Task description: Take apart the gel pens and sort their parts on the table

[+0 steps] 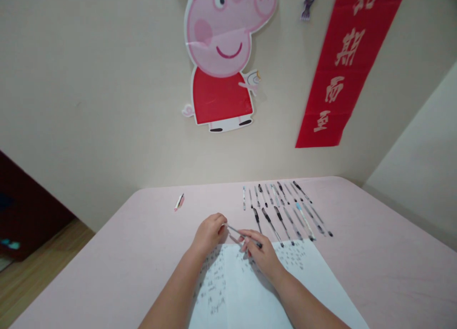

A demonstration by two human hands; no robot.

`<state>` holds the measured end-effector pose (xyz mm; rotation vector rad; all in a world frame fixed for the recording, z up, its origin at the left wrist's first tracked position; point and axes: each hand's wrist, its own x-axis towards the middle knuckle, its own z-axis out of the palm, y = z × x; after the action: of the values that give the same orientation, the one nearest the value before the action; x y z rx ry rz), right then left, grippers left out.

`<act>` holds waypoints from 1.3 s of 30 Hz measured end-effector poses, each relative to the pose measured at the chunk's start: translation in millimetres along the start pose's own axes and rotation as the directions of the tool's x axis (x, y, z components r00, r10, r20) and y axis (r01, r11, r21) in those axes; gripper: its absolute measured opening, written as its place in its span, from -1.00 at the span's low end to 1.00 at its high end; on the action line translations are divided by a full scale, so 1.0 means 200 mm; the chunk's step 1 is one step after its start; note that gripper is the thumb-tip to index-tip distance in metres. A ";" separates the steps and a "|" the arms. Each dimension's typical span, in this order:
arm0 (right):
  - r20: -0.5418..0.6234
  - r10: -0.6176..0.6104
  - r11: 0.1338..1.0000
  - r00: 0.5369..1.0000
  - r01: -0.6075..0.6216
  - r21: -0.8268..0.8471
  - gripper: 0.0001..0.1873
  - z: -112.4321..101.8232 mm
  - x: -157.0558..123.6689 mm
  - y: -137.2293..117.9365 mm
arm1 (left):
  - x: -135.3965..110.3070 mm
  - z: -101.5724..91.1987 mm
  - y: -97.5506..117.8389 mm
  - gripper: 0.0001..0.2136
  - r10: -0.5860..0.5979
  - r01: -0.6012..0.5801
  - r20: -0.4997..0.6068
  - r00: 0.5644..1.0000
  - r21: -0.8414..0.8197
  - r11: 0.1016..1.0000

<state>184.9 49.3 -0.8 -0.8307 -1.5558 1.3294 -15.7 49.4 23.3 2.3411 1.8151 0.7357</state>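
A slim, grey, black-ended pen (233, 229) is being held near the far edge of the white handwritten paper sheet (250, 295). Its ends are being clamped by fingers of the left hand (210, 231) and right hand (262, 255), presumably for steadiness. Beyond the sheet, slim plastic pens (278, 213) are being stored in two spaced rows, apparently for order.

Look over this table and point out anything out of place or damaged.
One thing stands out: a small white-and-pink item lies alone at the back left of the table, apart from the pens laid in two rows further right. It's too small to identify. I see no spill or damage.
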 end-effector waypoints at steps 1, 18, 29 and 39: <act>0.000 0.006 1.000 1.000 -0.006 0.001 -0.69 0.00 0.00 0.00 | 0.00 0.00 0.01 -0.75 0.006 -0.006 0.004 1.000 -0.001 1.000; -0.012 0.092 0.990 0.996 -0.090 0.105 -0.52 0.00 0.00 -0.01 | 0.01 -0.03 0.07 -0.79 0.050 -0.049 0.015 0.999 -0.067 0.997; 0.009 0.082 0.991 0.997 -0.083 0.108 -0.54 0.01 0.00 0.02 | 0.01 -0.01 0.03 -0.80 0.076 -0.074 0.030 0.997 -0.043 0.996; 0.030 0.049 0.993 0.998 -0.052 0.110 -0.53 0.01 0.00 0.03 | 0.02 0.00 0.00 -0.78 0.123 -0.119 0.091 0.988 -0.043 0.992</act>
<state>182.1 48.8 -6.8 -0.7904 -1.4760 1.4556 -14.9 53.1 24.6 2.4354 1.6206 0.6549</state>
